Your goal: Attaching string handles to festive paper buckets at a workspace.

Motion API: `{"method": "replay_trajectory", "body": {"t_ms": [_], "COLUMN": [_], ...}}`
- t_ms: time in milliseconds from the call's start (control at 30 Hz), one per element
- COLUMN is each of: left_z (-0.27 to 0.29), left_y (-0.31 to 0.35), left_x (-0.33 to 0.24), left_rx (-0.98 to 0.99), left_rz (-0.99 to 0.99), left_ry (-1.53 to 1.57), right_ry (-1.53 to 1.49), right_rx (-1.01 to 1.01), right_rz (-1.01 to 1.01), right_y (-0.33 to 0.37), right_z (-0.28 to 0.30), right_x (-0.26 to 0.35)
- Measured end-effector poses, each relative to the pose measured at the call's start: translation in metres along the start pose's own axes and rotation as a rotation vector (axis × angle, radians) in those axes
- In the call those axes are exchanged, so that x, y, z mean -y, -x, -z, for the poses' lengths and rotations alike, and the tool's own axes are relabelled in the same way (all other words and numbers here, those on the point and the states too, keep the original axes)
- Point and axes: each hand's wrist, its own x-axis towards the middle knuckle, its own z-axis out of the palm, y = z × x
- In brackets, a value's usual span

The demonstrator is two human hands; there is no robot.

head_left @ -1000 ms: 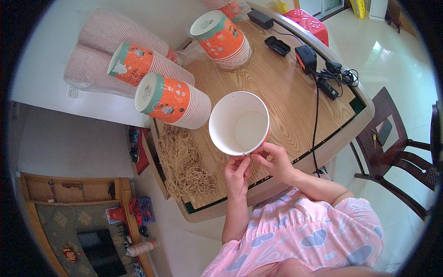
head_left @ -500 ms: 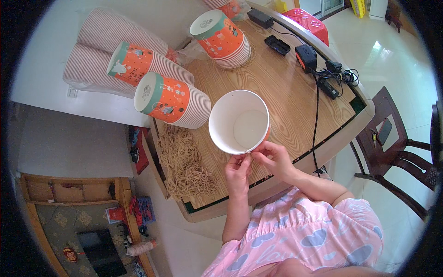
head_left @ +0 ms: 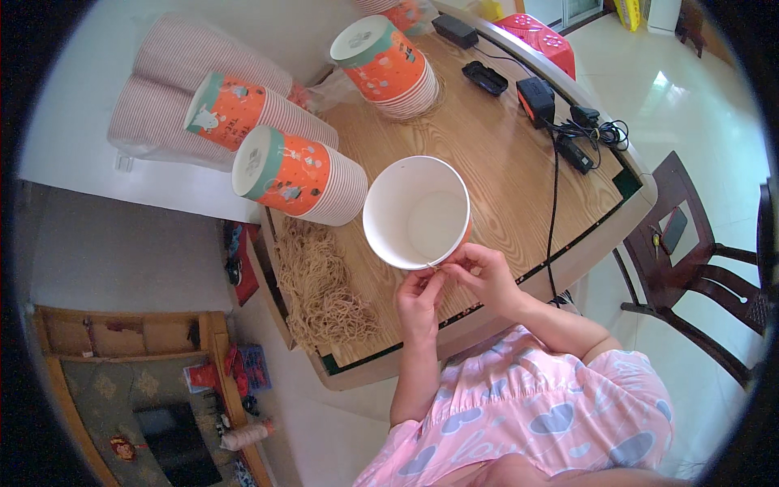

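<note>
A white-lined paper bucket (head_left: 415,203) with an orange outside stands on the wooden table, its open mouth facing me. At its near rim my left hand (head_left: 419,307) pinches with thumb and fingers. Beside it my right hand (head_left: 487,280) is closed too, its fingertips meeting the left ones. A short bit of tan twine (head_left: 432,265) shows between the fingertips; most of it is hidden by them. To the left of the bucket lies a loose heap of tan twine (head_left: 316,284).
Stacked orange-and-green paper buckets (head_left: 304,174) lie on the left of the table, with another stack (head_left: 385,69) at the back. Plastic-wrapped stacks (head_left: 178,89) lie behind. A charger with coiled cables (head_left: 535,101) sits at the right; its black cord crosses the table. A dark chair (head_left: 677,235) stands beyond.
The fingertips have shifted slightly at the bucket's rim, and a little more twine shows between them. The bucket stays in place; the whole view has moved a touch.
</note>
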Motion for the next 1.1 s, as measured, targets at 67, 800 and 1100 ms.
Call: {"method": "replay_trajectory", "body": {"t_ms": [67, 800, 1100], "left_z": [0.0001, 0.0042, -0.0005], "left_y": [-0.0001, -0.0014, -0.0026], "left_x": [-0.0008, -0.002, 0.0039], "left_rx": [0.002, -0.009, -0.07], "left_rz": [-0.011, 0.0, -0.171], "left_ry": [-0.007, 0.079, -0.147], "right_ry": [0.041, 0.46, 0.329], "right_rx": [-0.017, -0.058, -0.026], "right_rz": [0.045, 0.545, 0.421], "right_y": [-0.0002, 0.0042, 0.0058], "right_z": [0.0, -0.0011, 0.0016], "right_x": [-0.0016, -0.005, -0.0019]}}
